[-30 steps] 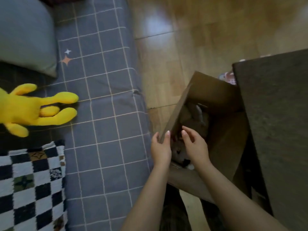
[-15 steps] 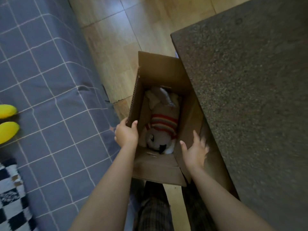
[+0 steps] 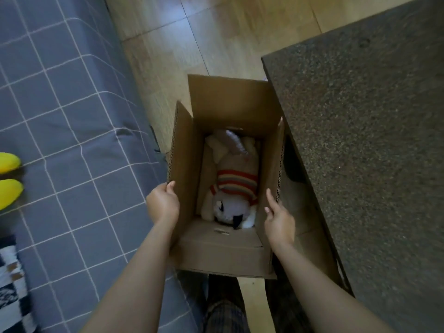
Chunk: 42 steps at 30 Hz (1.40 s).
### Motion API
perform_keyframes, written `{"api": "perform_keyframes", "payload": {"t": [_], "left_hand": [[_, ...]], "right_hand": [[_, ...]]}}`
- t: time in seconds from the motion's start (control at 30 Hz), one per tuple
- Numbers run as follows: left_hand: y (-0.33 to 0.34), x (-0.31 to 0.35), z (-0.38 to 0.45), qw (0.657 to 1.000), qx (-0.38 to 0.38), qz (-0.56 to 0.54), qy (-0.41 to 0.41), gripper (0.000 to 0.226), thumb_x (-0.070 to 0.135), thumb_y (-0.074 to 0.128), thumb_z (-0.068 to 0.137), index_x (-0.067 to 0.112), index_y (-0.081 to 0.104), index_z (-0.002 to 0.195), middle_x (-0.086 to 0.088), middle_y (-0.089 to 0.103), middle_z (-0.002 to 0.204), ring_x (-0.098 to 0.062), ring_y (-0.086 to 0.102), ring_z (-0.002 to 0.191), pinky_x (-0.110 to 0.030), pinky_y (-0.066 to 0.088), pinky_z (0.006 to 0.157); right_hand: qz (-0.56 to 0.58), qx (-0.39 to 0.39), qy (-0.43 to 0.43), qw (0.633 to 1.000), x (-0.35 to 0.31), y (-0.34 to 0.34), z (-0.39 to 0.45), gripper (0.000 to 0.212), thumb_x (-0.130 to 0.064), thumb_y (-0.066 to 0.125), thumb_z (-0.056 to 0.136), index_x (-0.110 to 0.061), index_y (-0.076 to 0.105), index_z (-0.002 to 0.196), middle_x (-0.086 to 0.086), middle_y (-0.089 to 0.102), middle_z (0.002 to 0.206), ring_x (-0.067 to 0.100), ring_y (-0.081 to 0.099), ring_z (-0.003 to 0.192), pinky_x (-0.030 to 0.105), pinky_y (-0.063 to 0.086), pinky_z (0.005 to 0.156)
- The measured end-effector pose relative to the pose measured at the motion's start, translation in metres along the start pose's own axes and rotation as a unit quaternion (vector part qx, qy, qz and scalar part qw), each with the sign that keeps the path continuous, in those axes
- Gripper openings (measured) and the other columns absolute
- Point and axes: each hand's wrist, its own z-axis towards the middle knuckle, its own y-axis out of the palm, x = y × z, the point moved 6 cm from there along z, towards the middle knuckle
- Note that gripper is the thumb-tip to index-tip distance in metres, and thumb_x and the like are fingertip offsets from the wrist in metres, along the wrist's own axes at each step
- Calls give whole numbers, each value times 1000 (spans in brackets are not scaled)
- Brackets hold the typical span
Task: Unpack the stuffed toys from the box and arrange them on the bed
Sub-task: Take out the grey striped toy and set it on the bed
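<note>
An open cardboard box [image 3: 230, 102] stands on the wooden floor between the bed and a dark table. Inside lies a cream stuffed toy [image 3: 234, 186] in a red-striped sweater, its pale face toward me. My left hand [image 3: 163, 203] grips the top edge of the box's left flap. My right hand [image 3: 278, 218] rests flat against the right flap, fingers apart, holding nothing. The bed [image 3: 72, 140] with its grey-blue grid sheet lies at the left. Two yellow limbs of a stuffed toy [image 3: 9, 183] poke in at the left edge.
A dark speckled table top [image 3: 372, 140] fills the right side, close against the box. A black-and-white checkered blanket [image 3: 9, 284] lies on the bed at the lower left. My legs in plaid trousers [image 3: 225, 313] are below the box.
The view has shifted from the bed to straight down into the box. My hands have spread the flaps apart, left gripping the left flap, right pressed on the right one. The striped toy now shows fully.
</note>
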Motion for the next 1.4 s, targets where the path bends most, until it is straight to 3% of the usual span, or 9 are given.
{"api": "perform_keyframes", "payload": {"t": [0.17, 0.33, 0.6, 0.77, 0.87, 1.0, 1.17, 1.3, 1.4], "left_hand": [[-23, 2, 26, 999, 8, -31, 7, 36, 23, 47, 97, 1, 62, 72, -25, 63, 68, -41, 60, 68, -33, 36, 54], [-66, 32, 79, 998, 35, -44, 9, 37, 23, 48, 96, -2, 66, 77, -25, 63, 69, -40, 62, 72, -36, 42, 58], [-117, 138, 185, 996, 66, -41, 41, 42, 25, 47, 96, -5, 61, 71, -30, 65, 75, -43, 60, 73, -41, 45, 61], [-140, 215, 263, 994, 91, -34, 43, 41, 27, 45, 97, -3, 65, 77, -28, 66, 79, -42, 61, 77, -43, 48, 67], [-151, 256, 312, 993, 102, -41, 50, 42, 26, 46, 97, -4, 63, 73, -30, 66, 77, -43, 61, 75, -42, 46, 64], [-153, 299, 375, 993, 102, -42, 42, 42, 27, 47, 96, -5, 63, 73, -31, 65, 79, -44, 59, 77, -40, 46, 64], [-144, 322, 443, 994, 97, -35, 43, 46, 29, 46, 97, -5, 59, 70, -32, 64, 76, -44, 60, 73, -42, 48, 62], [-142, 335, 472, 996, 71, 7, 48, 40, 32, 45, 96, 0, 66, 87, -25, 68, 85, -42, 63, 83, -43, 50, 68], [-139, 351, 450, 992, 85, 25, 89, 38, 29, 50, 94, 6, 54, 124, -19, 60, 119, -37, 55, 111, -45, 46, 88]], "right_hand": [[-27, 28, -76, 996, -76, -2, 36, 54, -1, 50, 90, -34, 48, 133, 6, 44, 145, 18, 50, 125, 6, 27, 88], [-54, 4, -129, 990, -165, 5, 78, 60, 3, 48, 87, -38, 46, 133, 7, 46, 143, 20, 50, 126, 31, 35, 109], [-74, -4, -174, 982, -322, 9, 172, 64, 5, 47, 87, -35, 40, 137, 7, 55, 136, 23, 64, 104, 44, 55, 87], [-69, -19, -195, 978, -413, 7, 246, 67, 6, 46, 86, -38, 41, 136, 7, 54, 137, 19, 63, 106, 31, 52, 87], [-73, -35, -202, 976, -468, 9, 294, 68, 8, 43, 87, -38, 41, 136, 6, 55, 136, 15, 61, 106, 19, 48, 73], [-102, -36, -231, 967, -533, 16, 344, 65, 5, 43, 89, -39, 39, 137, 5, 49, 142, 16, 59, 113, 31, 54, 88], [-109, -32, -239, 965, -584, 22, 393, 64, 7, 42, 89, -36, 42, 136, 4, 55, 136, 11, 61, 109, 24, 51, 84], [-159, -32, -268, 950, -609, 23, 411, 59, 3, 45, 90, -31, 40, 139, 9, 56, 133, 18, 58, 112, 27, 48, 89], [-212, 2, -272, 939, -606, 22, 406, 54, 0, 49, 89, -26, 43, 137, 10, 36, 150, 26, 41, 133, 39, 37, 109]]}}
